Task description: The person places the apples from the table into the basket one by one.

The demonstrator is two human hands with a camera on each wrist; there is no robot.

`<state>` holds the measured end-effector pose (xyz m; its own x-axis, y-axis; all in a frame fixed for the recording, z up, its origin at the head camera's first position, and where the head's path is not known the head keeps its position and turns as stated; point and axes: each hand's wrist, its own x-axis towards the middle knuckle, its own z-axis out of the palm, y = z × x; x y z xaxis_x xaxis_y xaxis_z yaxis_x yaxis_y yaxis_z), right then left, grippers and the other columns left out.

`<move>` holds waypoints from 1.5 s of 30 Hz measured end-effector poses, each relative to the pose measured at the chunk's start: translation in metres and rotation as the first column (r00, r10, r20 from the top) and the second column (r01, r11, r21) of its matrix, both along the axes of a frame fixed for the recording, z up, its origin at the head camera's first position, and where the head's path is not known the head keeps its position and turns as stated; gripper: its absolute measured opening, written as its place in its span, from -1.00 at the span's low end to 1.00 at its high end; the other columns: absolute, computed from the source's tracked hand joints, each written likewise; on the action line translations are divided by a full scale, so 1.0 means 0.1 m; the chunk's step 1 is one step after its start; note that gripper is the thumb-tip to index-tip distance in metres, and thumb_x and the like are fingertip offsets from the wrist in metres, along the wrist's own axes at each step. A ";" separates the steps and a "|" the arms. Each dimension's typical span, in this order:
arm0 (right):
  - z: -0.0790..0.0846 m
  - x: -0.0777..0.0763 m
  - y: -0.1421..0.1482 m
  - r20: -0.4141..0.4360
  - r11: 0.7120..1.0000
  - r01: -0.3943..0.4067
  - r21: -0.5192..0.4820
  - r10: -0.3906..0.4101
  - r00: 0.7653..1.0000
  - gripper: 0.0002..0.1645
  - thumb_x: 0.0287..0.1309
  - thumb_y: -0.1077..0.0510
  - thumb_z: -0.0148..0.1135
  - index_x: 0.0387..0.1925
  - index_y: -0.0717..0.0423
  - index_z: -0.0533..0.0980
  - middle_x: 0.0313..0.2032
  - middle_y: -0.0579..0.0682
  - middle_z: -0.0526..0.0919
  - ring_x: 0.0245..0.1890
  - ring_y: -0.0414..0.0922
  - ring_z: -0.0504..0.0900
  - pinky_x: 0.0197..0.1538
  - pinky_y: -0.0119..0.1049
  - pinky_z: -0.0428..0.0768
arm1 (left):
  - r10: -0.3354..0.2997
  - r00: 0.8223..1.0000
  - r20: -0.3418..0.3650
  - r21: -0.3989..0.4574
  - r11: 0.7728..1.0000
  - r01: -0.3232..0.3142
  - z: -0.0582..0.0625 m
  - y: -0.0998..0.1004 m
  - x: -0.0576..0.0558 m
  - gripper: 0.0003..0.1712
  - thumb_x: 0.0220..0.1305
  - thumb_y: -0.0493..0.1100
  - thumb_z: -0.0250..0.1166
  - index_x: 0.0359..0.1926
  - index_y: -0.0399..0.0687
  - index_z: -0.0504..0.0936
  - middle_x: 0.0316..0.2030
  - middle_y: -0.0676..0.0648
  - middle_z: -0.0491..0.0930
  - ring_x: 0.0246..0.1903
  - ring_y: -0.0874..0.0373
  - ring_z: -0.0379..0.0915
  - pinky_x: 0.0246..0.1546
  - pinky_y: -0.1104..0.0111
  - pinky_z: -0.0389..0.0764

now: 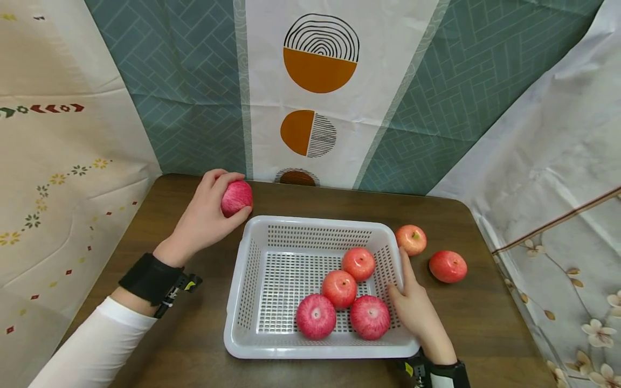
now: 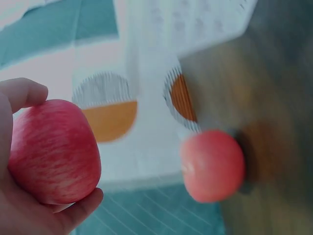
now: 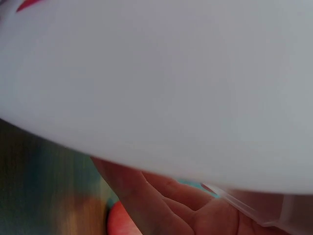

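At the table's back left, my left hand (image 1: 206, 213) holds a pink-red apple (image 1: 236, 198), its fingers over the top and the thumb on the near side. The left wrist view shows that apple (image 2: 56, 152) close up in the hand. A white plastic basket (image 1: 310, 353) with slotted walls stands mid-table. My right hand (image 1: 414, 304) grips its right rim, thumb over the inside and fingers along the outside; in the right wrist view the white rim covers part of these fingers (image 3: 142, 196). Inside the basket, several apples (image 1: 339, 289) sit toward the right half.
Right of the basket, one apple (image 1: 411, 240) lies near its back corner and a redder apple (image 1: 448, 266) lies farther right. Brown tabletop (image 1: 485, 323) surrounds the basket. A patterned cloth (image 1: 194, 81) hangs behind the table, with pale cloths at both sides.
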<state>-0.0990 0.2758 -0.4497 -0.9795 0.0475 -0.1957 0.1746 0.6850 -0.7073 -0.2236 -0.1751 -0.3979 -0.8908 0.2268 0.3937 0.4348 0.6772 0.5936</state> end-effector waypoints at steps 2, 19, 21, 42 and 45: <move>0.00 0.00 0.00 -0.003 1.000 -0.005 -0.005 0.005 1.000 0.02 0.57 0.17 0.09 0.76 -0.18 -0.26 0.40 0.42 0.46 0.21 0.34 0.64 0.16 0.38 0.60 | -0.033 0.999 -0.020 -0.007 0.999 0.033 0.04 0.08 0.02 -0.20 0.17 -0.16 0.58 0.40 -0.14 0.46 0.33 -0.27 0.33 0.26 -0.25 0.32 0.01 -0.24 0.70; -0.01 -0.02 0.00 -0.040 1.000 -0.025 0.018 0.026 0.999 0.04 0.55 0.18 0.10 0.76 -0.17 -0.26 0.37 0.43 0.49 0.18 0.29 0.66 0.11 0.30 0.60 | -0.343 0.939 0.018 -0.113 0.932 0.343 0.13 0.80 0.17 -0.12 0.09 -0.17 0.54 0.45 -0.07 0.43 0.37 -0.15 0.33 0.29 -0.09 0.32 0.08 0.04 0.70; -0.01 0.00 0.01 -0.038 1.000 -0.020 0.019 0.021 0.999 0.04 0.55 0.18 0.10 0.76 -0.17 -0.26 0.36 0.44 0.49 0.18 0.30 0.65 0.13 0.30 0.59 | -0.398 0.916 0.045 -0.136 0.906 0.400 0.12 0.90 0.18 -0.10 0.10 -0.18 0.55 0.47 -0.08 0.41 0.39 -0.14 0.33 0.31 -0.07 0.31 0.11 0.09 0.69; -0.02 0.00 0.02 -0.016 1.000 -0.021 -0.002 0.021 1.000 0.05 0.55 0.19 0.10 0.76 -0.16 -0.28 0.40 0.44 0.45 0.24 0.34 0.61 0.19 0.39 0.57 | -0.512 0.765 0.390 -0.459 0.612 0.644 -0.01 1.45 0.19 -0.19 0.31 -0.08 0.55 0.49 0.04 0.38 0.40 -0.11 0.34 0.42 -0.05 0.26 0.48 -0.02 0.35; -0.02 0.00 0.03 -0.019 1.000 -0.019 -0.001 0.019 1.000 0.05 0.56 0.19 0.11 0.76 -0.16 -0.28 0.40 0.44 0.45 0.24 0.35 0.61 0.19 0.40 0.56 | -0.488 0.770 0.410 -0.514 0.574 0.637 -0.03 1.53 0.18 -0.21 0.34 -0.05 0.53 0.49 0.10 0.39 0.43 -0.09 0.34 0.47 -0.06 0.21 0.48 -0.05 0.33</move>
